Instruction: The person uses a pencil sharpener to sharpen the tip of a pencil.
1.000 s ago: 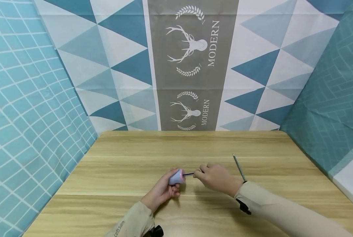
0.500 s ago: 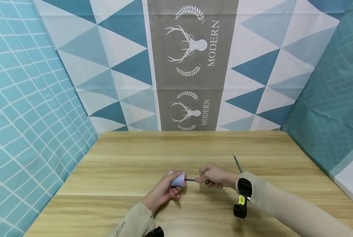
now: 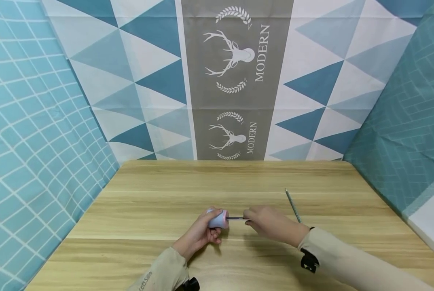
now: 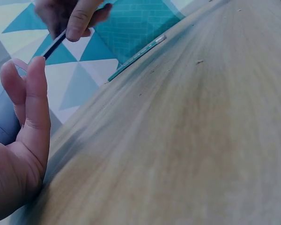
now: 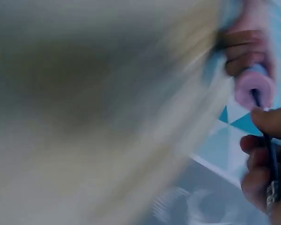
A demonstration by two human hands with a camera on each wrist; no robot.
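Note:
My left hand (image 3: 197,234) grips a light-blue pencil sharpener (image 3: 217,220) with a pink end, low over the table. A dark pencil (image 3: 236,218) has its tip in the hole of that pink end, plain in the right wrist view. On the other side my right hand (image 3: 271,223) pinches the pencil, its thumb (image 5: 267,121) along the shaft and the fingers curled round it. The left wrist view shows the sharpener's blue body (image 4: 2,117) partly hidden behind my fingers.
A second, greenish pencil (image 3: 292,205) lies on the wooden table (image 3: 158,202) just beyond my right wrist. Small crumbs (image 4: 199,61) dot the tabletop. Patterned cloth (image 3: 235,81) hangs behind, and a white surface (image 3: 429,220) borders the right side.
My right hand and wrist have rolled one way and then back round the pencil. The pencil stays in the sharpener, which has shifted slightly toward me since the first frame.

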